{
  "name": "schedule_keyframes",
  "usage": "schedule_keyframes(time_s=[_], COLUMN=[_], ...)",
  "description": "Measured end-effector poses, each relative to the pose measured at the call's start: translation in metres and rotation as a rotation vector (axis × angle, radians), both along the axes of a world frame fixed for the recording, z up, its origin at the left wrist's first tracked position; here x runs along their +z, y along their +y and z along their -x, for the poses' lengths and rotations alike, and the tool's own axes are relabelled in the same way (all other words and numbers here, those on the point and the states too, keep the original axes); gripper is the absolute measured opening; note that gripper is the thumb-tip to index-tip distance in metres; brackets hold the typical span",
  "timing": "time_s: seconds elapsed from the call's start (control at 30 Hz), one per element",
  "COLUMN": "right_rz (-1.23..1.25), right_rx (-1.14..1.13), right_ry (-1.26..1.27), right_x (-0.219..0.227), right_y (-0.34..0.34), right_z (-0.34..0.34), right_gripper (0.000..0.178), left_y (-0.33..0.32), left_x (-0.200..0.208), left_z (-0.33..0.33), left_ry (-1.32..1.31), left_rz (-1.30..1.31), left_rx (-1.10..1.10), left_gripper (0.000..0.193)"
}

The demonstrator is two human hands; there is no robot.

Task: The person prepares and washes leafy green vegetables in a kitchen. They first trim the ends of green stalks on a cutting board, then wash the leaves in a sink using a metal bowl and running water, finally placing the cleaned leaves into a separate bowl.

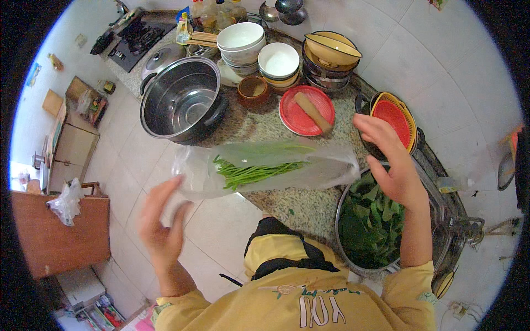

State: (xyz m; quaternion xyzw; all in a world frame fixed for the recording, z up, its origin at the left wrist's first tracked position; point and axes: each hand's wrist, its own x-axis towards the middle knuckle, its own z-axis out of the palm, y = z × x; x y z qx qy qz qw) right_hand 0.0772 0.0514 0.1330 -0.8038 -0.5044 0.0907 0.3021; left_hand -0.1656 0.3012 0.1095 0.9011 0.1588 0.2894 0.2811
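Note:
A clear plastic bag [326, 165] stretches sideways in front of me, with a bundle of thin green stalks [259, 174] showing inside. Its left part extends past the countertop edge; whether it rests on the counter or hangs just above is unclear. By the bag's left end, my left hand [163, 223] is slightly blurred, its thumb and fingers spread apart. My right hand [395, 165] is at the other end, fingers also apart and nothing seen between them. Below that hand, a large metal basin [338, 220] holds dark green leaves [372, 220].
A big dark pot [182, 99] stands at the counter's left. Behind the bag are a red plate [298, 127] with a wooden rolling pin [312, 112], a brown cup [253, 92] and stacked bowls [241, 41]. Yellow and red baskets [393, 118] sit far right, near a sink [433, 220].

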Motion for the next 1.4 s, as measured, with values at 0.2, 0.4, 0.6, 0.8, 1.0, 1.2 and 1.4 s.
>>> schedule_keyframes(time_s=[0.2,0.4,0.6,0.8,1.0,1.2,1.4], right_rz=[0.410,0.195,0.436,0.122,0.405,-0.125,0.222], right_rx=[-0.105,0.160,0.328,-0.021,0.190,-0.058,-0.135], right_ry=[-0.026,-0.222,0.293,0.550,0.440,0.183,-0.018], right_x=[-0.034,-0.115,-0.175,-0.185,-0.182,-0.167,-0.186], right_y=[-0.026,0.032,0.048,0.081,0.114,0.092,0.106], right_z=[-0.004,0.012,0.031,0.023,0.012,0.025,0.049], right_gripper=[0.107,0.065,0.018,0.019,0.020,0.051,0.039], left_y=[0.036,0.016,0.023,-0.007,-0.024,0.013,-0.003], left_x=[-0.064,-0.118,-0.145,-0.143,-0.140,-0.215,-0.185], left_z=[0.023,-0.033,-0.044,-0.070,-0.112,-0.142,-0.160], left_ry=[0.280,0.150,0.473,0.197,0.247,0.496,0.456], left_rz=[0.187,0.283,0.682,0.118,0.100,0.667,0.628], left_rx=[0.170,-0.069,-0.398,-0.550,-0.542,-0.239,-0.160], left_gripper=[0.077,0.073,0.016,0.018,0.029,0.039,0.064])
